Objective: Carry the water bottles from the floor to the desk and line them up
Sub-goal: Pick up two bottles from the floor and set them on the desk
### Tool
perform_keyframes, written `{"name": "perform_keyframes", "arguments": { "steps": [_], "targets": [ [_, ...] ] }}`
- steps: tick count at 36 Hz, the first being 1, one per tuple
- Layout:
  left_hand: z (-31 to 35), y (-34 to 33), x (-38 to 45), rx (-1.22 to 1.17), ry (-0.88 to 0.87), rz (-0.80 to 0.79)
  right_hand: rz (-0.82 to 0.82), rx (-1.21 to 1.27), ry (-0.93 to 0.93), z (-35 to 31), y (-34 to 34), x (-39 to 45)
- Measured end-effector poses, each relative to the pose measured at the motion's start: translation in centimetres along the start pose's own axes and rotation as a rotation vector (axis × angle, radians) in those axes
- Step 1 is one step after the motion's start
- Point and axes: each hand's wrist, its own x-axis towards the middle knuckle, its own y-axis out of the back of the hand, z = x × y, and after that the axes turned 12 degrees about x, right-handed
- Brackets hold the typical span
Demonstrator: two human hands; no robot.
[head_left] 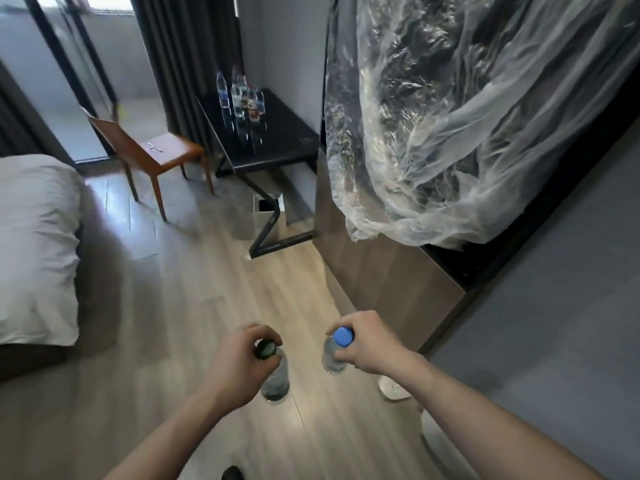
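My left hand [239, 358] grips the neck of a clear water bottle with a dark green cap [275, 377], which hangs upright above the wooden floor. My right hand [369, 342] holds a second clear bottle with a blue cap [333, 356] by its neck, level with the first. Both bottles are in the air at the lower middle of the view. Far ahead stands the black desk [277, 147], with several water bottles [242, 97] grouped upright near its back left corner.
A brown chair [156, 150] stands left of the desk. A white bed [34, 244] fills the left side. A small bin [268, 216] sits under the desk. A wooden cabinet [391, 289] draped in clear plastic sheeting [467, 116] lines the right. A white slipper [393, 388] lies below my right wrist.
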Motion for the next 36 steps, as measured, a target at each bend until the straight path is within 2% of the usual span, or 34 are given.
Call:
{"name": "perform_keyframes", "arguments": {
  "steps": [4, 9, 17, 24, 36],
  "targets": [
    [-4.9, 3.8, 3.6, 0.027, 0.017, -0.019, 0.021, 0.041, 0.004, -4.9, -1.5, 5.4],
    [-9.2, 9.1, 8.4, 0.084, -0.041, -0.029, 0.057, 0.053, 0.024, -10.7, -2.9, 11.5],
    [-14.6, 15.8, 16.4, 0.132, -0.079, -0.001, 0.112, 0.05, 0.09, -17.9, -2.4, 20.3],
    [-18.3, 20.2, 24.4, 0.108, -0.064, 0.053, 0.135, -0.043, 0.158, -21.7, -1.6, 29.9],
    [-21.5, 26.8, 41.7, 0.129, 0.026, 0.118, 0.196, -0.024, 0.223, -27.5, 2.4, 48.2]
  ]
}}
